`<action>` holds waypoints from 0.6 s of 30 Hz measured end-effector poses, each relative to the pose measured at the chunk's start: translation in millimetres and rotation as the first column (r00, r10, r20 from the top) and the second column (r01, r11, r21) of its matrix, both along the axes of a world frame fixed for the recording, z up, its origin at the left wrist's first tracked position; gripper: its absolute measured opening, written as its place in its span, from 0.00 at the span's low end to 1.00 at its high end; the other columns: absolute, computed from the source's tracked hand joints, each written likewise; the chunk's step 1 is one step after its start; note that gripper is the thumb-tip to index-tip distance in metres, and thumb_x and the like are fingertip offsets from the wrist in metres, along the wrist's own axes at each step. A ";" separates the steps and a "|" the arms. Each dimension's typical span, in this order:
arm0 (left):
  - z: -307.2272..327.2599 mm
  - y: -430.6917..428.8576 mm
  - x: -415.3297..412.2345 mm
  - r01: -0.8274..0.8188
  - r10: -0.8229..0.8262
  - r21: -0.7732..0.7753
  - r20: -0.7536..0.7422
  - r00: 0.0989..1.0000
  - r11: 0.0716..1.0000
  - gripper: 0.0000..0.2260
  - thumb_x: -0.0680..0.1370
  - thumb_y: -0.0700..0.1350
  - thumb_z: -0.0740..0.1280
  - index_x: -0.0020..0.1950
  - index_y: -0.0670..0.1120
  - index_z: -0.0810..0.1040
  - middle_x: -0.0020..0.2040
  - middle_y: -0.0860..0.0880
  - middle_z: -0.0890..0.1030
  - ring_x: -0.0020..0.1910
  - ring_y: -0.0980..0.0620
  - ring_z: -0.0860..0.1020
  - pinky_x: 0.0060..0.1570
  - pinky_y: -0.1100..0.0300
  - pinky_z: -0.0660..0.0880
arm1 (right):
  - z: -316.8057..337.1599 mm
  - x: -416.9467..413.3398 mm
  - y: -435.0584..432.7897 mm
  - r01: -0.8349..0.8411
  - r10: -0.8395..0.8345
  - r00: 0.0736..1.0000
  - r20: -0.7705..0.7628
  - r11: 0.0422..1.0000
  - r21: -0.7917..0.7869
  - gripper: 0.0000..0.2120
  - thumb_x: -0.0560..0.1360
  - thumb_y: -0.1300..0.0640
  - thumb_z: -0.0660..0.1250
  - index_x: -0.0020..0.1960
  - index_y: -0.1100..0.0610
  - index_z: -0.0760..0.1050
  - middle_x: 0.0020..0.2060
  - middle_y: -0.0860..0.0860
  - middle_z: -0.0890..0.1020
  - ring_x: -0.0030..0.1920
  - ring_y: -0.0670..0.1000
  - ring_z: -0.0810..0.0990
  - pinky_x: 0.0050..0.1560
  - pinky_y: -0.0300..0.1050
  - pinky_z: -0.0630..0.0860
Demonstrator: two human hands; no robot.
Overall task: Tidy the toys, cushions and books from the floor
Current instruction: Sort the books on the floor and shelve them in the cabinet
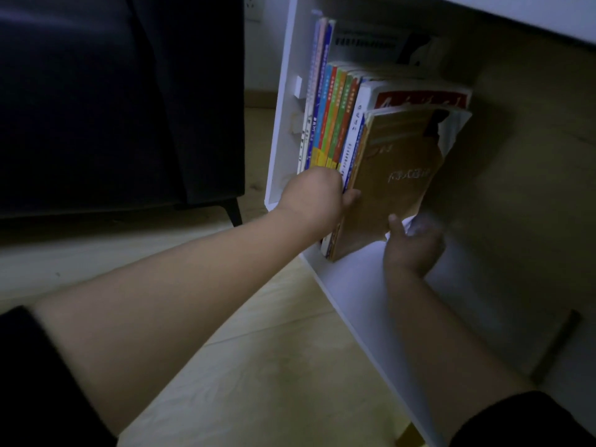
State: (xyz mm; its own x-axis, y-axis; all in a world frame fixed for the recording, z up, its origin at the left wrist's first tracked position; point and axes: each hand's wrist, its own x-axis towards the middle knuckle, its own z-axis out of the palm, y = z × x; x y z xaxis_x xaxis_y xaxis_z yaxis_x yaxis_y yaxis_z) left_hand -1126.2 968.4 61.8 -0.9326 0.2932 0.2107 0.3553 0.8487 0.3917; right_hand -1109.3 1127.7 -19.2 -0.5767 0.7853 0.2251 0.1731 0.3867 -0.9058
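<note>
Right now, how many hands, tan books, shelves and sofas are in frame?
hands: 2 (left hand, right hand)
tan book: 1
shelf: 1
sofa: 1
total: 5

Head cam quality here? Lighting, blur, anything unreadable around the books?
Head view: dim overall, bluish cast; right hand motion-blurred and shadowed inside the white shelf; left hand sharper, better lit; tan book title smeared, unreadable; dark sofa at left loses nearly all detail.
</note>
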 end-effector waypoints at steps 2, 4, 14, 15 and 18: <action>-0.7 0.4 -0.1 0.003 -0.003 0.003 -0.011 1.000 1.000 0.18 0.80 0.57 0.58 0.43 0.44 0.72 0.38 0.45 0.75 0.36 0.47 0.73 0.32 0.58 0.67 | -12.2 7.0 -8.1 0.046 -0.046 0.997 0.054 0.999 0.002 0.20 0.70 0.55 0.75 0.57 0.65 0.75 0.55 0.62 0.80 0.55 0.60 0.78 0.54 0.46 0.72; -1.6 0.6 0.2 0.005 -0.005 0.006 -0.018 1.000 1.000 0.17 0.81 0.57 0.58 0.42 0.44 0.72 0.37 0.46 0.74 0.36 0.47 0.73 0.33 0.58 0.67 | -22.0 5.8 -9.4 -0.042 0.046 0.989 0.142 0.999 -0.027 0.16 0.71 0.54 0.74 0.52 0.65 0.79 0.47 0.60 0.84 0.49 0.59 0.83 0.52 0.46 0.76; -3.9 11.3 -2.6 0.021 -0.017 0.085 -0.046 0.999 0.996 0.15 0.81 0.55 0.59 0.48 0.43 0.76 0.39 0.47 0.74 0.38 0.48 0.72 0.37 0.58 0.68 | -24.9 -17.6 4.8 -0.248 0.279 0.954 0.107 0.940 -0.235 0.14 0.77 0.52 0.66 0.51 0.64 0.77 0.47 0.61 0.81 0.52 0.63 0.81 0.58 0.60 0.77; -3.1 12.6 -3.7 0.025 -0.022 0.068 -0.047 0.999 0.997 0.16 0.81 0.55 0.59 0.46 0.43 0.75 0.38 0.47 0.73 0.38 0.49 0.72 0.37 0.58 0.68 | -23.8 -19.3 5.0 -0.250 0.281 0.957 0.073 0.926 -0.284 0.12 0.77 0.53 0.66 0.54 0.62 0.77 0.48 0.58 0.80 0.53 0.62 0.81 0.59 0.60 0.77; -0.5 12.4 -7.1 0.026 -0.027 -0.010 -0.090 0.996 1.000 0.19 0.81 0.58 0.58 0.40 0.44 0.70 0.31 0.49 0.68 0.36 0.49 0.71 0.36 0.58 0.67 | -23.3 -24.8 4.6 -0.263 0.299 0.953 0.054 0.900 -0.348 0.17 0.78 0.53 0.66 0.62 0.62 0.75 0.56 0.58 0.80 0.57 0.60 0.80 0.62 0.59 0.75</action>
